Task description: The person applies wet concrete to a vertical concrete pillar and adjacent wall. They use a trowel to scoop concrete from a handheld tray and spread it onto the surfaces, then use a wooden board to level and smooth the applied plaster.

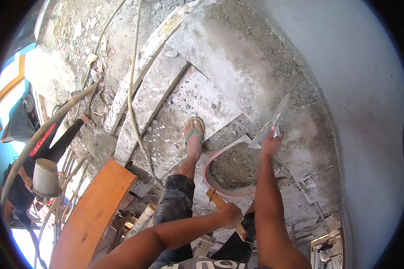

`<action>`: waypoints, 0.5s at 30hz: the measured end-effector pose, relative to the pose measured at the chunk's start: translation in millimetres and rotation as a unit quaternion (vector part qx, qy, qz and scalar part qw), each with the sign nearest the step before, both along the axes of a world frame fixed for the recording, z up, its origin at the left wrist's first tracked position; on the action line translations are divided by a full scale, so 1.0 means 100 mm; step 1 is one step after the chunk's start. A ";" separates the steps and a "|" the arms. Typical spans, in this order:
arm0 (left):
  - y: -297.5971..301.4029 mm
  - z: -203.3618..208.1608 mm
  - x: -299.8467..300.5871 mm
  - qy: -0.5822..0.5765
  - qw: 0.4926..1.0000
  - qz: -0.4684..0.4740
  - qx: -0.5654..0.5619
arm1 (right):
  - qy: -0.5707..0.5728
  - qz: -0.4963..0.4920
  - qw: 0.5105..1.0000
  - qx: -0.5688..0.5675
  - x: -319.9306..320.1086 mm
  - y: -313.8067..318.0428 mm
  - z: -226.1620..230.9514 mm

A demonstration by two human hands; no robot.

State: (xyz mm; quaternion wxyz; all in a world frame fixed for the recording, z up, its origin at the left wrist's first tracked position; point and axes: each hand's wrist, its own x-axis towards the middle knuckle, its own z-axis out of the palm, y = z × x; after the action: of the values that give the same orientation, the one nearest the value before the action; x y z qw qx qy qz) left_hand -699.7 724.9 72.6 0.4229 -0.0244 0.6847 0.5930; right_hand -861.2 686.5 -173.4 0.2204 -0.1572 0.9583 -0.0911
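My right hand [271, 144] is closed around the handle of a steel plastering trowel [274, 117]. The trowel's flat blade slants over the far right rim of a pinkish tub [206, 175]. Grey wet mortar [235, 166] lies inside that tub. Closer to my body, my left hand [230, 216] grips a short yellowish piece of wood [217, 198], whose two ends stick out past the fist; its exact kind is hidden by the hand. It hangs just on the near side of the tub.
My sandalled foot [194, 130] stands on dusty planks left of the tub. A pale wall [368, 134] rises at right. Left are a hose [131, 89], an orange board [94, 210], bamboo poles [49, 121] and another person's hand [28, 183] by a bucket [46, 177].
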 end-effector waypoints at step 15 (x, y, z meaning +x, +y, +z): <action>0.65 -0.39 0.25 0.009 0.989 0.148 0.006 | -0.203 0.005 0.940 -0.273 0.85 -3.87 0.28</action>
State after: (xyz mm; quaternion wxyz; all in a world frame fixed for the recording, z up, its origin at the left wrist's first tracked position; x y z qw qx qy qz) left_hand -675.1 790.2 33.7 0.3242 -0.1172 0.6737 0.6537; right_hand -776.2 299.4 -145.7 0.3593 -0.1939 0.8309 -0.3780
